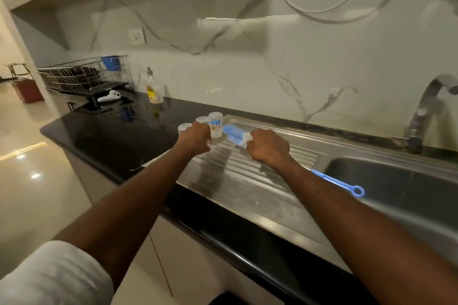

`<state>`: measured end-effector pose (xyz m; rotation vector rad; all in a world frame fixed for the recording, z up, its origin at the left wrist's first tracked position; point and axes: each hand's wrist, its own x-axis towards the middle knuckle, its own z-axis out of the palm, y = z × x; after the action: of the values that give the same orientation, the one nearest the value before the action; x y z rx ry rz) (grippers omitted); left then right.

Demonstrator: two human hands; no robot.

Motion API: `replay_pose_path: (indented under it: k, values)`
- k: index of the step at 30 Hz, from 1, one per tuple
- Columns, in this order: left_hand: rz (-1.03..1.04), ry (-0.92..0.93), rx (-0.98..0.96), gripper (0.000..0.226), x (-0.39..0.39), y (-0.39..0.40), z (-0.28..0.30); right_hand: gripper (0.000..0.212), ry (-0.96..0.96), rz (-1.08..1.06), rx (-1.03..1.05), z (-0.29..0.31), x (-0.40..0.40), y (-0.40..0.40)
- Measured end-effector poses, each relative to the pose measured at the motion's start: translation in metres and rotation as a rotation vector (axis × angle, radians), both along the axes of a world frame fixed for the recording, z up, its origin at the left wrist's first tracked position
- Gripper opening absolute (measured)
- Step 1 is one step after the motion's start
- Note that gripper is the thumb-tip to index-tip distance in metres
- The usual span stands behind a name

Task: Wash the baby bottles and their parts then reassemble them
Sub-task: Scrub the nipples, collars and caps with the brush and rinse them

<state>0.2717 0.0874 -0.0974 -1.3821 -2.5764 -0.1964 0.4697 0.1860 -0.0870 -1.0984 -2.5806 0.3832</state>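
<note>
My left hand (195, 137) is curled round a clear baby bottle (216, 129) with a printed picture, at the far left end of the steel draining board (247, 176). Most of the bottle is hidden behind the hand. My right hand (269, 145) grips a blue bottle brush (233, 134) just behind its bristle head. The head points at the bottle. The brush's blue handle runs back under my right forearm to a ring end (358, 191). Two more clear bottle parts (184, 127) (203, 120) stand just behind my left hand.
A sink basin (396, 195) and a faucet (426, 111) are on the right. On the black counter (111, 136) to the left stand a dish soap bottle (153, 89) and a wire dish rack (86, 77), with a white object (109, 96) under it.
</note>
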Motion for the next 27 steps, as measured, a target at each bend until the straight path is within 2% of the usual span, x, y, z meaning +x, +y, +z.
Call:
replay_pose_path:
  k: [4,9,16,20,23,27]
  values:
    - [-0.012,0.001,-0.056,0.031,-0.006,0.006,-0.007,0.031,-0.013,0.007,0.028,-0.005,-0.009,0.003]
    - [-0.001,0.001,-0.099,0.029,-0.003,0.013,-0.013,0.028,0.004,0.014,0.018,-0.015,-0.008,0.007]
    - [0.034,0.039,-0.126,0.045,0.01,0.018,0.0,0.029,-0.01,0.003,0.039,-0.01,0.018,0.011]
    - [-0.027,0.103,-0.068,0.026,0.047,0.037,0.019,0.036,-0.056,-0.047,0.062,0.005,0.064,0.021]
    - [-0.083,0.047,-0.124,0.007,0.084,0.059,0.034,0.03,-0.127,-0.098,0.029,0.012,0.113,0.038]
    - [-0.235,-0.043,-0.065,0.003,0.14,0.098,0.043,0.017,-0.18,-0.2,0.003,0.025,0.196,0.062]
